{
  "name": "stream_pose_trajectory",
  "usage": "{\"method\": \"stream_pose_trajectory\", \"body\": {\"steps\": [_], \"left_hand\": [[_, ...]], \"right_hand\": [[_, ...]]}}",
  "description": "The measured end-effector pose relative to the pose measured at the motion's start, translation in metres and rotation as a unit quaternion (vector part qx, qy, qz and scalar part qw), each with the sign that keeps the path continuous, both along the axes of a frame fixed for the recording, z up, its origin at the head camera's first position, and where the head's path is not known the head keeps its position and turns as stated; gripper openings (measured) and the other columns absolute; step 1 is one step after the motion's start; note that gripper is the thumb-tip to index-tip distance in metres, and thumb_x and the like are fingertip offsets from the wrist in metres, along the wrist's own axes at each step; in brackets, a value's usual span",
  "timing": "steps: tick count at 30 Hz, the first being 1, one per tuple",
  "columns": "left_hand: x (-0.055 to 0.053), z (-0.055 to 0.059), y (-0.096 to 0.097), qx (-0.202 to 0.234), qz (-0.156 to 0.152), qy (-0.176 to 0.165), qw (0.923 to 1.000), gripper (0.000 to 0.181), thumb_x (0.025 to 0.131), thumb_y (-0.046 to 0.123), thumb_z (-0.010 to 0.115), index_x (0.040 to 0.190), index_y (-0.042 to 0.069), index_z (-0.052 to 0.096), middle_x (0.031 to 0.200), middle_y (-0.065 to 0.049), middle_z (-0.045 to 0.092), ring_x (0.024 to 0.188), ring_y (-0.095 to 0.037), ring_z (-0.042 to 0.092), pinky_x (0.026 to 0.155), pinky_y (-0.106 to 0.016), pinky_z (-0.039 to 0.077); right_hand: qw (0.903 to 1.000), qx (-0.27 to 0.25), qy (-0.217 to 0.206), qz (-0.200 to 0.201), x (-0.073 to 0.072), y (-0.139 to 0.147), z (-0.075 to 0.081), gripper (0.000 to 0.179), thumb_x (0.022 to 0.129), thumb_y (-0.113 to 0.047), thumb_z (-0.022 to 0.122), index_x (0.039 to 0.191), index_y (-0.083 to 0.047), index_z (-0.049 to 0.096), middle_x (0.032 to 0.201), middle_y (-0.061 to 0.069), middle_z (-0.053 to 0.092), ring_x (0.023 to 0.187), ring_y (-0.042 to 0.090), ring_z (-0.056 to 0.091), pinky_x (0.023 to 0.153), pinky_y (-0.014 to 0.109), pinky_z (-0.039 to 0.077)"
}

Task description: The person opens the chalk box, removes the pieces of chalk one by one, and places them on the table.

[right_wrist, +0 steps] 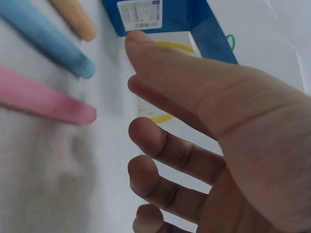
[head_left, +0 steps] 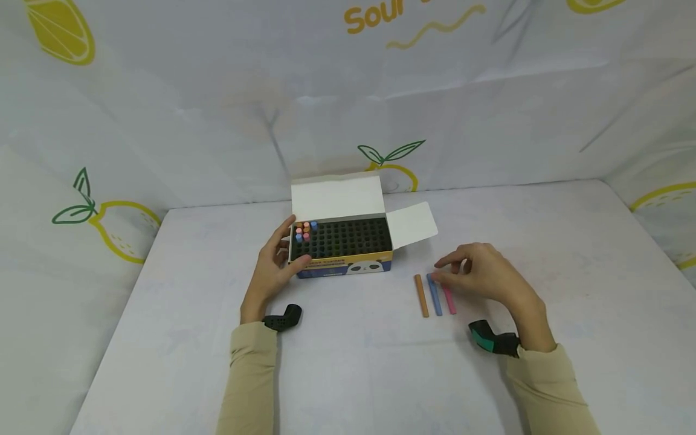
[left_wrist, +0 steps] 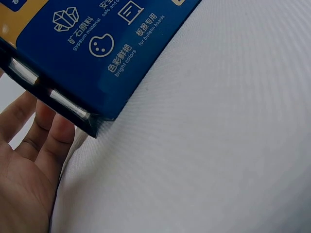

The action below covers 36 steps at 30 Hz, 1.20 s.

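Observation:
A blue-and-yellow chalk box (head_left: 370, 266) with a panda on its front stands at the middle of the table, lid up. My left hand (head_left: 269, 263) grips its left end, thumb on the front edge and fingers at the back corner. Inside, a black holder (head_left: 353, 237) full of holes carries several orange, pink and blue chalks at its left end. Right of the box lie three chalk sticks side by side: orange (head_left: 422, 296), blue (head_left: 434, 295) and pink (head_left: 449, 301). Over the blue and pink ones hovers my right hand (head_left: 484, 275), fingers loosely bent with nothing between them.
The box's white lid (head_left: 337, 199) leans back, and a side flap (head_left: 411, 225) sticks out to the right. Behind the white table (head_left: 353, 362) hangs a white cloth (head_left: 217, 121) printed with lemons. Each wrist wears a small black device.

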<state>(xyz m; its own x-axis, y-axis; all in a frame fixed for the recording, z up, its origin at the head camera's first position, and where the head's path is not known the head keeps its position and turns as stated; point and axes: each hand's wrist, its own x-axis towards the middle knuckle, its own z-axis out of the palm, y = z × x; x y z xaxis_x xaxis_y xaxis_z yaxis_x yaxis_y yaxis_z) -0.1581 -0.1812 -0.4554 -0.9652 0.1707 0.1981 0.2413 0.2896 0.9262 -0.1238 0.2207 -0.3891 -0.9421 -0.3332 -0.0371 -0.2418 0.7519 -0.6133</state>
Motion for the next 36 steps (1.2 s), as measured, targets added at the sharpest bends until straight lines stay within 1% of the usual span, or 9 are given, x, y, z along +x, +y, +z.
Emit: {"method": "stream_pose_trajectory", "body": {"steps": [5,9,14,17,20,23,26,28,36], "left_hand": [[0.0,0.001,0.0,0.001,-0.002,0.002,1.0,0.083,0.086,0.018,0.077,0.159,0.03,0.038,0.139,-0.014,0.054,0.097,-0.02,0.052,0.083,-0.023,0.047],[-0.001,0.0,0.0,0.002,-0.003,0.003,1.0,0.082,0.087,0.019,0.077,0.159,0.031,0.038,0.139,-0.014,0.053,0.097,-0.019,0.052,0.083,-0.023,0.046],[-0.001,0.0,0.001,0.003,-0.004,0.002,1.0,0.083,0.087,0.017,0.076,0.159,0.031,0.038,0.14,-0.014,0.052,0.097,-0.019,0.051,0.082,-0.023,0.046],[-0.001,0.0,0.001,0.002,-0.005,0.0,1.0,0.083,0.088,0.018,0.077,0.159,0.031,0.037,0.141,-0.014,0.052,0.098,-0.019,0.051,0.083,-0.023,0.046],[0.0,0.0,0.001,-0.003,0.0,-0.003,1.0,0.082,0.088,0.02,0.077,0.159,0.032,0.037,0.143,-0.013,0.051,0.099,-0.021,0.05,0.083,-0.024,0.046],[0.001,0.0,0.0,-0.008,0.005,-0.005,0.9999,0.082,0.087,0.022,0.077,0.159,0.033,0.038,0.145,-0.012,0.049,0.099,-0.023,0.05,0.083,-0.026,0.045],[0.002,-0.001,0.0,-0.01,0.006,-0.005,0.9999,0.082,0.087,0.022,0.077,0.158,0.034,0.038,0.145,-0.012,0.048,0.099,-0.024,0.049,0.083,-0.027,0.044],[0.002,-0.001,0.0,-0.008,0.006,-0.005,0.9999,0.082,0.087,0.021,0.077,0.158,0.034,0.038,0.144,-0.013,0.048,0.1,-0.025,0.049,0.083,-0.027,0.045],[0.0,-0.001,0.0,0.009,0.001,-0.006,0.9999,0.083,0.087,0.02,0.078,0.159,0.03,0.038,0.142,-0.014,0.051,0.102,-0.021,0.052,0.086,-0.021,0.048]], "right_hand": [[0.9986,-0.039,0.01,0.035,0.004,-0.01,0.007,0.017,0.083,-0.02,0.086,0.097,-0.01,0.082,0.075,-0.006,0.069,0.063,0.004,0.055,0.059,0.022,0.046],[0.9949,-0.076,0.038,0.054,0.006,-0.022,0.008,0.015,0.083,-0.016,0.085,0.097,-0.01,0.082,0.07,-0.008,0.061,0.064,0.003,0.053,0.058,0.023,0.046],[0.9834,-0.147,0.076,0.075,0.005,-0.041,0.007,0.014,0.086,-0.011,0.082,0.1,-0.008,0.082,0.064,-0.009,0.055,0.058,0.002,0.049,0.053,0.023,0.046],[0.9757,-0.177,0.1,0.083,0.003,-0.055,0.007,0.016,0.087,-0.009,0.08,0.103,-0.007,0.082,0.062,-0.009,0.055,0.055,0.002,0.047,0.05,0.023,0.043],[0.9701,-0.196,0.121,0.076,-0.001,-0.071,0.007,0.017,0.087,-0.01,0.079,0.104,-0.007,0.082,0.061,-0.007,0.057,0.054,0.002,0.046,0.05,0.023,0.042],[0.9655,-0.218,0.131,0.056,-0.006,-0.088,0.009,0.018,0.088,-0.011,0.079,0.105,-0.006,0.082,0.06,-0.004,0.059,0.055,0.004,0.047,0.051,0.023,0.042],[0.9618,-0.241,0.125,0.033,-0.013,-0.104,0.012,0.019,0.089,-0.013,0.079,0.106,-0.005,0.081,0.06,-0.001,0.059,0.055,0.007,0.048,0.052,0.024,0.042],[0.9599,-0.254,0.117,0.025,-0.017,-0.115,0.014,0.02,0.089,-0.014,0.079,0.106,-0.004,0.081,0.06,0.001,0.059,0.056,0.008,0.048,0.053,0.023,0.041],[0.9517,-0.286,0.11,0.026,-0.032,-0.146,0.019,0.02,0.088,-0.014,0.08,0.105,-0.004,0.082,0.062,0.005,0.06,0.056,0.011,0.049,0.055,0.022,0.041]]}}
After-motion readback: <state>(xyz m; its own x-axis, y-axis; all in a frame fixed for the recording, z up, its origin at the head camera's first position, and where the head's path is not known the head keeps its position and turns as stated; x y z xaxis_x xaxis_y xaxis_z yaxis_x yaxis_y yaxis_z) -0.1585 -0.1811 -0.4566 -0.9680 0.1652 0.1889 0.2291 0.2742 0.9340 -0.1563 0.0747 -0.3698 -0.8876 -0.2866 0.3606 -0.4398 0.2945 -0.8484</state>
